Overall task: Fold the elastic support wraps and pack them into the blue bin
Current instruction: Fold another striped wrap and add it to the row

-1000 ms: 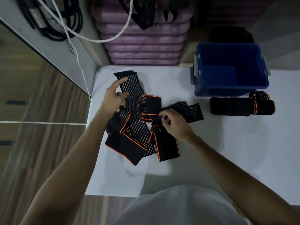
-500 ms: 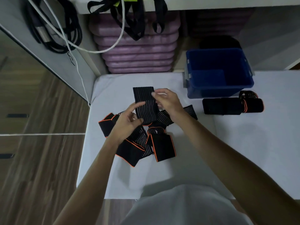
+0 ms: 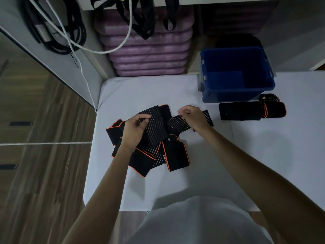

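Mostly bare white table (image 3: 263,155); wood floor (image 3: 35,173) left, purple mats (image 3: 149,50) behind.

The wraps (image 3: 154,138) under my grips were black, edged in bright orange, with thin pale lines running across the stretchy bands. They lay on a pale grey-white bench (image 3: 263,155). The bin (image 3: 235,74) at the bench's far edge was deep blue with grey latches. Just in front of the bin sat a folded wrap (image 3: 246,112), plain black with an orange trim near one end. Left of the bin, beyond the bench, a stack of cushions (image 3: 149,55) was dusky purple.
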